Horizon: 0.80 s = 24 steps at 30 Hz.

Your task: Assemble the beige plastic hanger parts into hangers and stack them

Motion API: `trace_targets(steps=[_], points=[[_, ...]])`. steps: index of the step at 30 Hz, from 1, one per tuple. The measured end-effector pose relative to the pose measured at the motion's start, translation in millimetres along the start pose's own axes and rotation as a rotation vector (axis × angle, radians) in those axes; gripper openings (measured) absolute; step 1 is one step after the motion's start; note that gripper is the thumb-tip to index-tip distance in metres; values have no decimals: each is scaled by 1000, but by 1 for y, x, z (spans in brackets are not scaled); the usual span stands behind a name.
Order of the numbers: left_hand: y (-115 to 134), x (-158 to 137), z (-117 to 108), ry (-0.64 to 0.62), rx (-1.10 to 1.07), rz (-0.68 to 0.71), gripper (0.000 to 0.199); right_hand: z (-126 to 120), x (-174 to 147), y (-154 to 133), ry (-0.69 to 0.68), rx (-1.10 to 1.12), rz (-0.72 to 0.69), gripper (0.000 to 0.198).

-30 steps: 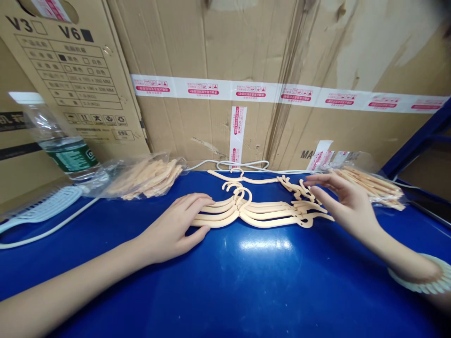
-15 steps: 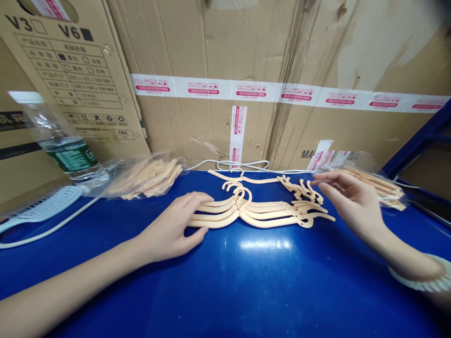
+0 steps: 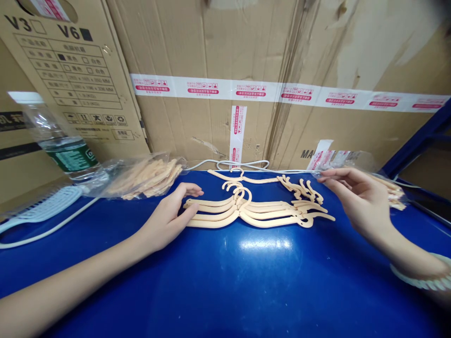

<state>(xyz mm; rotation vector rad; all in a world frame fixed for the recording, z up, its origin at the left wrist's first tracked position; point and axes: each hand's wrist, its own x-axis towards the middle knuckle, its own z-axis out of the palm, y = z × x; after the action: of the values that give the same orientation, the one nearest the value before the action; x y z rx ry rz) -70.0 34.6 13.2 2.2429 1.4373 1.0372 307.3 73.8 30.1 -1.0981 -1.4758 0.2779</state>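
Note:
Several cream plastic clothes hangers [image 3: 214,218] lie in a row on the blue table, hooks overlapping in the middle. My left hand [image 3: 172,213] is at their left ends, its thumb and fingers apart, holding nothing. Behind them lies a single hanger [image 3: 225,177], with small curved cream pieces [image 3: 299,188] to its right. My right hand [image 3: 362,199] is beyond the hangers' right ends, thumb and index fingertips pinched on the edge of a clear plastic bag [image 3: 334,164]. More cream pieces [image 3: 394,192] show in that bag, partly hidden behind the hand.
Another clear bag of cream pieces [image 3: 151,178] lies at the back left, beside a water bottle [image 3: 70,155] and a light blue hairbrush [image 3: 45,206]. A white cable [image 3: 246,164] runs along the foot of the cardboard boxes [image 3: 211,47]. A blue frame [image 3: 419,136] stands at right.
My left hand has drawn back from the hangers' left ends and its fingers have lifted off. My right hand has shifted slightly right and its fingertips have come together at the bag.

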Motion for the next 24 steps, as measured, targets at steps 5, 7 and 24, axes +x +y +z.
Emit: trace_targets(steps=[5,7,24], points=[[0,1,0,2,-34,-16,27,1,0,2,-9,-7,14,19],[-1,0,0,0,-32,-15,28,1,0,2,-10,-16,15,19],[4,-1,-1,26,31,16,25,0,2,7,-51,-83,16,20]])
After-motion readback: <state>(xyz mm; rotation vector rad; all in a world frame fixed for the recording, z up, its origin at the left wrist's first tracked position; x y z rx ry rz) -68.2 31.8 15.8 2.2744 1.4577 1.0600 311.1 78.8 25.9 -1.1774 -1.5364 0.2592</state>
